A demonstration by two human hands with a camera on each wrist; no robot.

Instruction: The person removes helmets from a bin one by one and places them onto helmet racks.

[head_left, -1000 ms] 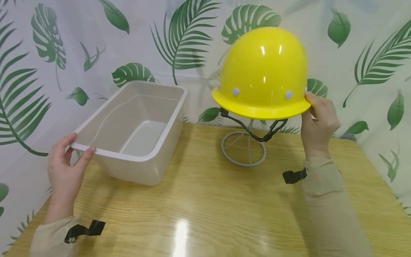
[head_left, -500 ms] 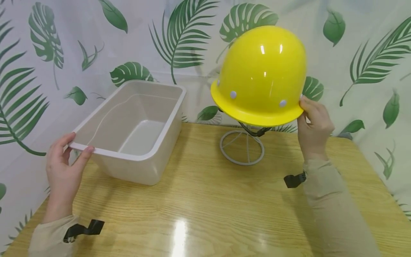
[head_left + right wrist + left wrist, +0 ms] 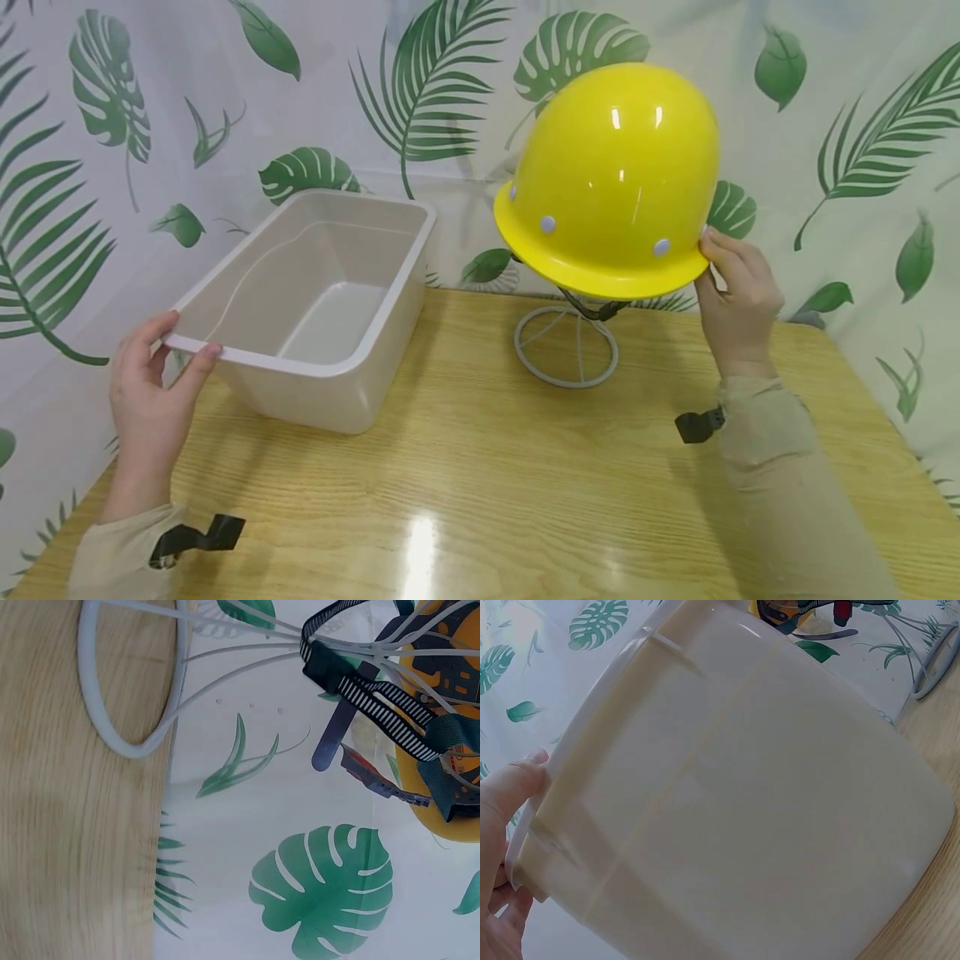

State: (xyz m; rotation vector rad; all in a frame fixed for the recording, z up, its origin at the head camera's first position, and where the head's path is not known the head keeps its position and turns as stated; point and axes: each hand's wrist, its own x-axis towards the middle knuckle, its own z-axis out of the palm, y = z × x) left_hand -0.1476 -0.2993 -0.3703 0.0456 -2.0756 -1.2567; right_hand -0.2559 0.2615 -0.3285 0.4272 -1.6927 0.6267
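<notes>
A glossy yellow hard hat (image 3: 618, 175) sits tilted over a white wire stand (image 3: 566, 384), its brim lower on the right. Thumb and fingers of my right hand (image 3: 742, 292) pinch the right end of the brim. The black chin strap (image 3: 600, 313) hangs below; the right wrist view shows its striped webbing (image 3: 390, 712) among the stand's wires, with my hand out of that picture. On the left, my left hand (image 3: 150, 392) grips the rim of an off-white plastic bin (image 3: 352, 367) at its near-left corner. The bin's outer wall (image 3: 742, 787) fills most of the left wrist view.
The wooden table (image 3: 480, 483) carries the bin at left and the stand toward the back right. Behind them a white leaf-print cloth (image 3: 450, 183) hangs right at the table's back edge. Each wrist wears a black camera mount (image 3: 198, 533).
The hard hat has tipped, its front and right brim dropping and covering more of the chin strap. My right hand has shifted slightly left and down with it. The left hand stays on the bin.
</notes>
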